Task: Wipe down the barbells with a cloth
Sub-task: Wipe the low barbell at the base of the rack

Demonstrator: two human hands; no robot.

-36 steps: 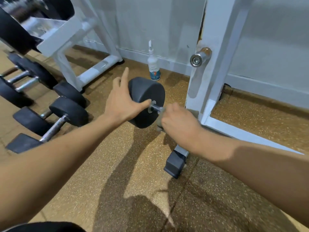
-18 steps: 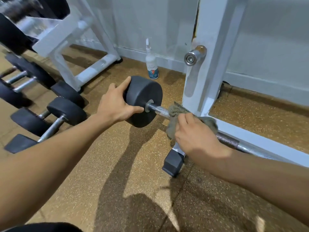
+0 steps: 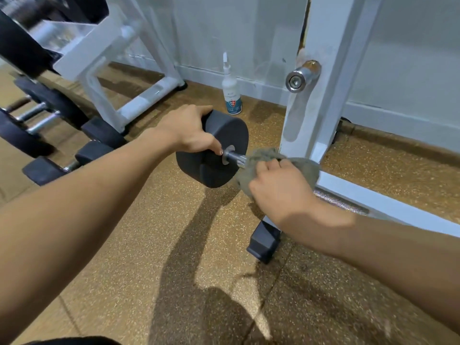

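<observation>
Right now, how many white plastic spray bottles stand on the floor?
1. The white plastic spray bottle stands upright by the wall, beyond the black round weight. Others may be hidden outside the view.

A single head-worn wide-angle camera looked forward and steeply down, close over both forearms. It faced the speckled floor (image 3: 154,245) and a pale wall (image 3: 249,33) beyond, with the white rack upright (image 3: 321,78) near centre-right. Straight edges bowed toward the frame borders. No second view was supplied.

Matt black rubber weight plate (image 3: 219,155); shiny, partly knurled steel bar (image 3: 338,201); fuzzy grey cloth (image 3: 263,158); speckled rubber floor (image 3: 149,245).
</observation>
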